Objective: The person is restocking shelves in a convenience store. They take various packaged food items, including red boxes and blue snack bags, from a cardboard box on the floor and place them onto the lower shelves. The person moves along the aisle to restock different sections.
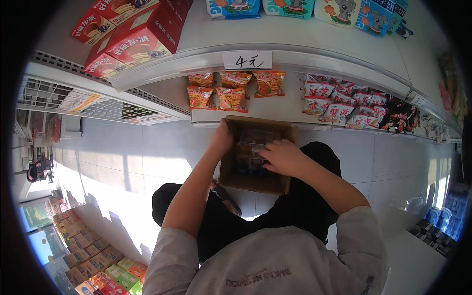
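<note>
An open cardboard box (256,188) stands between my knees, just in front of the shelf. My left hand (222,139) is closed on its upper left side wall, with some fingers hidden behind the cardboard. Down inside the box lie several clear plastic packs (253,147) with brownish contents; the shadow makes them hard to tell apart. My right hand (283,157) reaches in over the right wall, its bent fingers closed on the edge of one clear plastic pack. Something blue shows dimly at the box's near end.
Orange snack bags (231,99) and white-and-red snack bags (338,110) fill parts of the low shelf. Its upper shelf edge (314,60) juts out above. Red boxes (142,44) stand at upper left beside a wire rack (93,101). Stacked cartons (91,250) are at lower left.
</note>
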Action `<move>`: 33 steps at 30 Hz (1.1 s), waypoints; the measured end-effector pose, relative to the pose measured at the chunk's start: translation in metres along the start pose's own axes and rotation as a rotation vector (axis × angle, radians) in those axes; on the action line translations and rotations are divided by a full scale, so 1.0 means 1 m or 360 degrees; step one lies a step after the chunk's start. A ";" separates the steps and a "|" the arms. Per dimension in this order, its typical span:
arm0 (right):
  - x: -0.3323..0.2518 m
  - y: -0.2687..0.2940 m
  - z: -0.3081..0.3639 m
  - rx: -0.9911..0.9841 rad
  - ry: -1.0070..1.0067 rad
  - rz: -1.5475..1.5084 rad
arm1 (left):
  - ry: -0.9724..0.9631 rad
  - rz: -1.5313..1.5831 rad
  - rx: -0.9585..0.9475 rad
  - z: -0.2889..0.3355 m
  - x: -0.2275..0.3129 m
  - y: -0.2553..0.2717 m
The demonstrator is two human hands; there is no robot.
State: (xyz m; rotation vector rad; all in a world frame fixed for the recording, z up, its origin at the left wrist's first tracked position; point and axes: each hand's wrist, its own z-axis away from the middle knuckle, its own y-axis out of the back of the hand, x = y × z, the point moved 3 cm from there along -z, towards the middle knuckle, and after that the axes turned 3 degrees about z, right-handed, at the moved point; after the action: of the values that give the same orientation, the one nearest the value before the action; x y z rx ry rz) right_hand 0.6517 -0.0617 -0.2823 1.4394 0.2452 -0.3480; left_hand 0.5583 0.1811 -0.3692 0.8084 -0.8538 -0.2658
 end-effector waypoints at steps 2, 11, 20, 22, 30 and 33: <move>-0.024 -0.036 -0.018 -0.0436 0.0049 0.0020 | 0.0037 -0.0008 0.0011 0.006 0.005 0.000; -0.031 -0.143 -0.040 -0.0963 0.0209 0.0424 | 0.0277 -0.0070 0.0124 0.025 0.031 0.006; -0.019 -0.177 -0.028 -0.1063 0.0229 0.0513 | 0.0383 0.0171 0.0149 0.025 0.029 -0.003; -0.024 -0.194 -0.025 -0.1357 0.0268 0.0316 | 0.0459 0.0163 0.0047 0.026 0.032 -0.003; -0.046 -0.197 -0.059 -0.1307 0.0340 0.0673 | 0.0247 0.0149 0.0165 0.013 0.000 -0.004; -0.026 -0.204 -0.053 -0.1188 0.0173 0.0502 | 0.0031 0.0313 0.0210 0.004 0.000 -0.002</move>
State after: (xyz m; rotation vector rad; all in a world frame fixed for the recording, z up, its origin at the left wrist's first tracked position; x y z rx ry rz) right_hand 0.5529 -0.0261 -0.4673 0.7383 0.2009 0.0866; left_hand 0.5552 0.1776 -0.3688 0.8412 -0.9327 -0.0286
